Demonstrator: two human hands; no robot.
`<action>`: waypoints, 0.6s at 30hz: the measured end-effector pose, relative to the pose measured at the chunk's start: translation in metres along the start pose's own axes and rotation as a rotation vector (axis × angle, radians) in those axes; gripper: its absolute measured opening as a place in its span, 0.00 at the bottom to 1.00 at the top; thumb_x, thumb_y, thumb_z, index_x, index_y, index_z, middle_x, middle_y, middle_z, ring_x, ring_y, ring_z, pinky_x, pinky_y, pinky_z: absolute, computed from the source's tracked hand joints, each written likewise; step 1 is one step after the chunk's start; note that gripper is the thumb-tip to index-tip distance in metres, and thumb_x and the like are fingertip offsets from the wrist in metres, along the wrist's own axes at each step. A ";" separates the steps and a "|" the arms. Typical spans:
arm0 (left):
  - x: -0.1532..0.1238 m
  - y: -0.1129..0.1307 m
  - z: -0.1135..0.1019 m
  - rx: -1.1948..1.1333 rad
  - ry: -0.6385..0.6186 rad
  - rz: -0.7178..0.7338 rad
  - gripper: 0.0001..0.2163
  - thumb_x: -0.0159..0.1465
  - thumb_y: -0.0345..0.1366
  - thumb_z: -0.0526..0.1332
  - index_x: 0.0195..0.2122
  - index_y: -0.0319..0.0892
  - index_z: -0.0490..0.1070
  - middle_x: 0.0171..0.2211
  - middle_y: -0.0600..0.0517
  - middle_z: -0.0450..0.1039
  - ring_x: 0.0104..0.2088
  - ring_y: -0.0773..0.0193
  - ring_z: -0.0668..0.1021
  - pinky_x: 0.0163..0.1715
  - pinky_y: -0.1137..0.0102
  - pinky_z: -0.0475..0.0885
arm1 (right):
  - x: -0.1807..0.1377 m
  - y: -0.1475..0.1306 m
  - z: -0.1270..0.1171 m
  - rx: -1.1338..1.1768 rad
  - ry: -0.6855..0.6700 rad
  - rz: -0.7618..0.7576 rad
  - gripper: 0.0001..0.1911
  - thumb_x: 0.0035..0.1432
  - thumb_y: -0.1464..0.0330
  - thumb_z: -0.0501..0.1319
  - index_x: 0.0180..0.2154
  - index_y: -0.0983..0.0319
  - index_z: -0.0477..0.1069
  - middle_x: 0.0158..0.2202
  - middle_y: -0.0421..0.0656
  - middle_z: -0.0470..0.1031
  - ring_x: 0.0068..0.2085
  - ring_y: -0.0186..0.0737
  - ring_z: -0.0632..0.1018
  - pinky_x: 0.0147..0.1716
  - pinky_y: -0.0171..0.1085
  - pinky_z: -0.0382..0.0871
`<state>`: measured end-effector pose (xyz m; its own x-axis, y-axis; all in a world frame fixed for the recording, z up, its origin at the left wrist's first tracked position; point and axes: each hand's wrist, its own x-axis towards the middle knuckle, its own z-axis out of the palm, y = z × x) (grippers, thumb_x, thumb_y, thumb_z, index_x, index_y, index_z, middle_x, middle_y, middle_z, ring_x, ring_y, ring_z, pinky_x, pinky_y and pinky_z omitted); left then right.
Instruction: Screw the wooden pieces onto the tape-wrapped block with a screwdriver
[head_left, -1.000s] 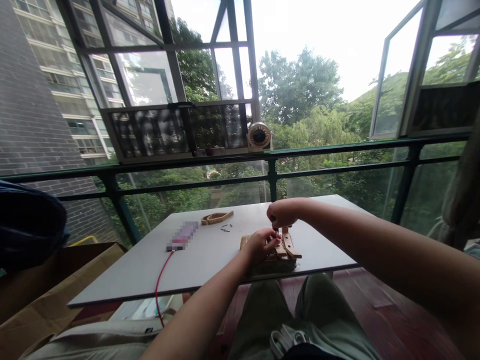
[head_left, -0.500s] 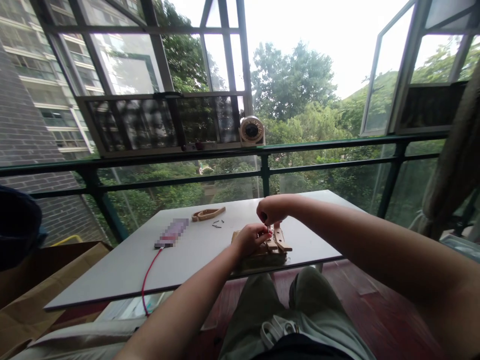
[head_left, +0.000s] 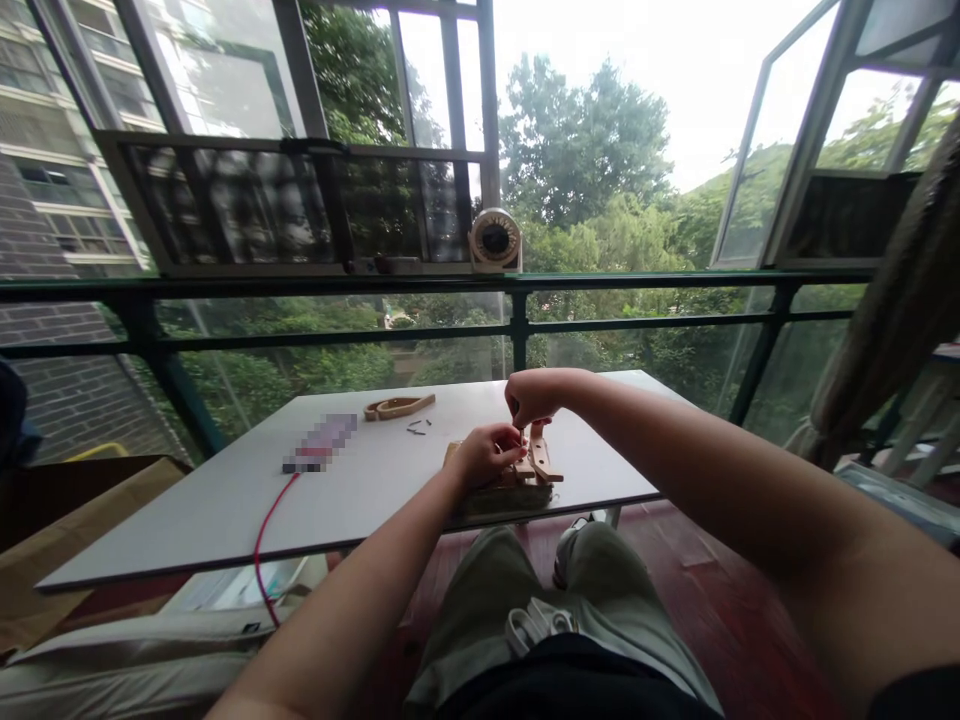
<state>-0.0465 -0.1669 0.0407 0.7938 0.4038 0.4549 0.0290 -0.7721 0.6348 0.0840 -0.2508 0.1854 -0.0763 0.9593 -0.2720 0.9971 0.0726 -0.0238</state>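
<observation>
My right hand (head_left: 534, 396) is closed in a fist, knuckles up, around what looks like a screwdriver (head_left: 523, 436). Its handle is mostly hidden in the fist, and its thin shaft points down at a small wooden assembly (head_left: 541, 460). Fingers bent and pressed together, my left hand (head_left: 487, 452) rests against the near left side of that assembly, beside the shaft's tip. What its fingertips pinch is too small to make out. The assembly has pale wooden strips with holes and lies on a flat block or box (head_left: 517, 500) near the table's front edge.
On the white table (head_left: 360, 500) lie a curved wooden piece (head_left: 401, 407), several small screws or pins (head_left: 418, 428) and a blurred-out flat device (head_left: 322, 445) with a red cable (head_left: 260, 545). Beyond stand a green railing (head_left: 420, 332) and a small round fan (head_left: 495, 240).
The view has shifted, so the table and both hands sit slightly farther left and higher. Both hands keep the same grip at the wooden assembly.
</observation>
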 end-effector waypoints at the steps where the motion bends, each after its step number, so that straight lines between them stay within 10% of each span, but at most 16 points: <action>1: 0.001 0.000 -0.001 0.004 -0.011 0.002 0.10 0.58 0.42 0.63 0.34 0.39 0.75 0.28 0.52 0.76 0.28 0.68 0.74 0.29 0.74 0.68 | 0.001 0.001 0.000 0.007 -0.007 0.000 0.13 0.51 0.66 0.62 0.36 0.68 0.78 0.24 0.44 0.77 0.26 0.35 0.76 0.29 0.34 0.68; 18: 0.000 -0.003 0.000 -0.015 0.003 -0.004 0.16 0.62 0.47 0.60 0.35 0.38 0.78 0.29 0.51 0.78 0.29 0.66 0.74 0.32 0.73 0.68 | 0.004 -0.001 -0.002 0.040 -0.085 0.076 0.17 0.56 0.64 0.58 0.33 0.74 0.77 0.28 0.49 0.78 0.27 0.38 0.77 0.31 0.37 0.71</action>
<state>-0.0468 -0.1643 0.0390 0.7919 0.4080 0.4544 0.0229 -0.7634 0.6455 0.0824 -0.2468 0.1864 -0.0021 0.9349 -0.3549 0.9992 -0.0120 -0.0374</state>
